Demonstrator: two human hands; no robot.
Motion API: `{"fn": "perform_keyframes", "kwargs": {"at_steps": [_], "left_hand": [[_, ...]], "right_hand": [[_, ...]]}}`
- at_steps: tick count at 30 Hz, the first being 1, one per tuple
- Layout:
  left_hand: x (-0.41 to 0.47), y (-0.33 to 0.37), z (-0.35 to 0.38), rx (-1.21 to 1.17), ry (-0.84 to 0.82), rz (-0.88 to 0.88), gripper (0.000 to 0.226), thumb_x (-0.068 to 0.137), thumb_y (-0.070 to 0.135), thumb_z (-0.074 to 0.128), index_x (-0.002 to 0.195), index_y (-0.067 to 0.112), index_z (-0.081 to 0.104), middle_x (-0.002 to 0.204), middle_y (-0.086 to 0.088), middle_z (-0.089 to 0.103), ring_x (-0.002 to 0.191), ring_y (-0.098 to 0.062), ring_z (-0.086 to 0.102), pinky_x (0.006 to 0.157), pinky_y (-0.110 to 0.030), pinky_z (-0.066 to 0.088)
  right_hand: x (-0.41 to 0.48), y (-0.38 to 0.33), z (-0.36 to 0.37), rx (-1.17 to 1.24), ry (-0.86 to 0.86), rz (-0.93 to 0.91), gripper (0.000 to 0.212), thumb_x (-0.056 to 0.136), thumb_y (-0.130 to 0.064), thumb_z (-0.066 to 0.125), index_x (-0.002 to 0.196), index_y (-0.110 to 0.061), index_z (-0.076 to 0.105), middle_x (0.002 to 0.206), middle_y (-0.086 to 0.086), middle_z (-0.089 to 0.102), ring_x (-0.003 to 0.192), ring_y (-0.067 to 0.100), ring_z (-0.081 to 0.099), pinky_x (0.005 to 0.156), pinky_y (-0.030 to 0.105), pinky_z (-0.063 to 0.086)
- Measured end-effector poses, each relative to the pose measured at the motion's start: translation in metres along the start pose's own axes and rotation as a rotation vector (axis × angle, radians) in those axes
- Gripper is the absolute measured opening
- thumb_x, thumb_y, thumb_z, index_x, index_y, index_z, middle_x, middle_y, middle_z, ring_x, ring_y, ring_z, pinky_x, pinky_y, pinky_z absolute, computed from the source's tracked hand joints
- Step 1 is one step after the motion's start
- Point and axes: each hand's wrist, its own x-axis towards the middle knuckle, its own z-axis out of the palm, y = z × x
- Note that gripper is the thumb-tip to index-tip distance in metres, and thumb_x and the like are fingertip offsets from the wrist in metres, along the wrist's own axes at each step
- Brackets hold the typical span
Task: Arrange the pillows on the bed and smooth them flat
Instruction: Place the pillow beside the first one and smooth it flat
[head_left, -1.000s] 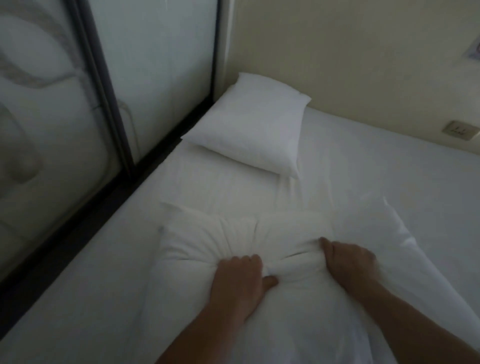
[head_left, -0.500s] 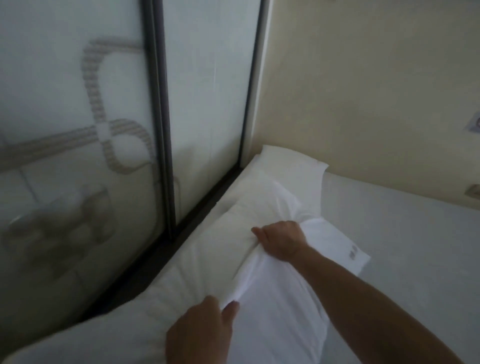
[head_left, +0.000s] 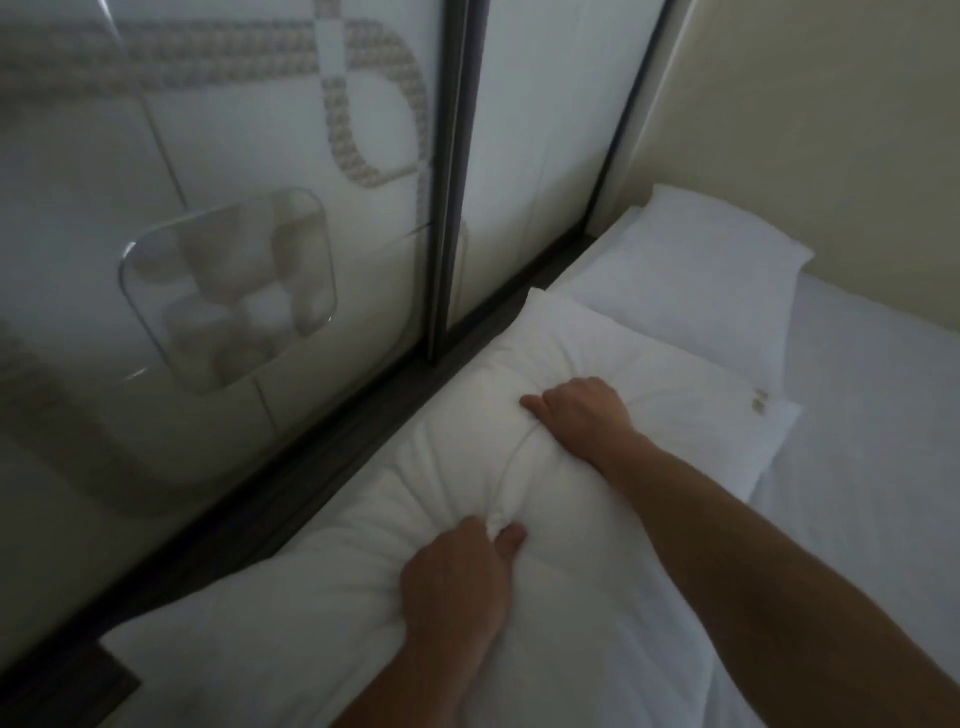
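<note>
A white pillow (head_left: 322, 592) lies along the left side of the bed, close under me. My left hand (head_left: 457, 582) pinches a bunch of its cover near the middle. My right hand (head_left: 582, 410) grips the same fold of fabric farther up, and a tight crease runs between the two hands. A second white pillow (head_left: 696, 280) lies flat in the far corner against the wall, its near edge touching or slightly under the pillow I hold. A small label (head_left: 759, 401) shows at the near pillow's right edge.
The white bed sheet (head_left: 872, 467) stretches to the right. A frosted glass sliding door (head_left: 234, 208) with a dark frame and floor track (head_left: 332, 467) runs along the bed's left side. A cream wall (head_left: 831, 130) stands behind the bed.
The pillow was lifted from the middle of the bed, carried to the left edge by the glass door, and lowered next to the far pillow. Both hands kept their grip throughout.
</note>
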Motion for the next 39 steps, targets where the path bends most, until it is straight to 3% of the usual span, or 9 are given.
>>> {"fn": "perform_keyframes", "kwargs": {"at_steps": [12,22,30,34,39], "left_hand": [[-0.002,-0.012,0.017,-0.047,0.044,-0.005,0.062,0.09,0.068,0.031,0.113,0.019,0.06,0.105,-0.009,0.072,0.102,-0.031,0.065,0.084,-0.038,0.048],[-0.012,-0.006,0.01,-0.012,0.005,0.008,0.054,0.091,0.065,0.035,0.106,0.02,0.059,0.1,-0.005,0.072,0.098,-0.028,0.067,0.08,-0.037,0.05],[-0.005,-0.011,0.018,-0.057,0.052,-0.023,0.048,0.091,0.062,0.039,0.099,0.018,0.058,0.1,-0.006,0.071,0.098,-0.031,0.067,0.081,-0.038,0.049],[0.0,-0.017,0.019,-0.057,0.141,-0.032,0.047,0.088,0.061,0.047,0.091,0.018,0.063,0.088,-0.008,0.073,0.086,-0.03,0.07,0.073,-0.038,0.052],[0.006,-0.017,0.024,-0.079,0.167,-0.079,0.046,0.089,0.06,0.048,0.097,0.017,0.062,0.099,-0.01,0.072,0.096,-0.032,0.066,0.079,-0.039,0.047]], "right_hand": [[-0.004,-0.008,0.011,-0.04,0.078,0.005,0.061,0.099,-0.053,0.033,0.074,-0.01,0.07,0.083,0.02,0.071,0.082,0.039,0.065,0.076,0.04,0.046],[-0.016,-0.01,0.001,-0.045,-0.067,0.036,0.062,0.1,-0.053,0.031,0.077,-0.011,0.07,0.084,0.018,0.071,0.084,0.038,0.065,0.078,0.041,0.047],[-0.015,-0.024,0.022,-0.094,-0.053,0.063,0.066,0.1,-0.049,0.03,0.074,-0.004,0.07,0.073,0.02,0.07,0.071,0.039,0.068,0.067,0.043,0.051],[-0.011,-0.031,0.031,-0.099,-0.085,0.01,0.054,0.101,-0.044,0.031,0.086,-0.009,0.07,0.079,0.021,0.071,0.075,0.04,0.068,0.068,0.044,0.052],[-0.013,-0.023,0.04,-0.174,-0.079,-0.154,0.035,0.103,-0.03,0.034,0.094,-0.015,0.065,0.077,0.015,0.071,0.071,0.038,0.067,0.062,0.044,0.052]]}}
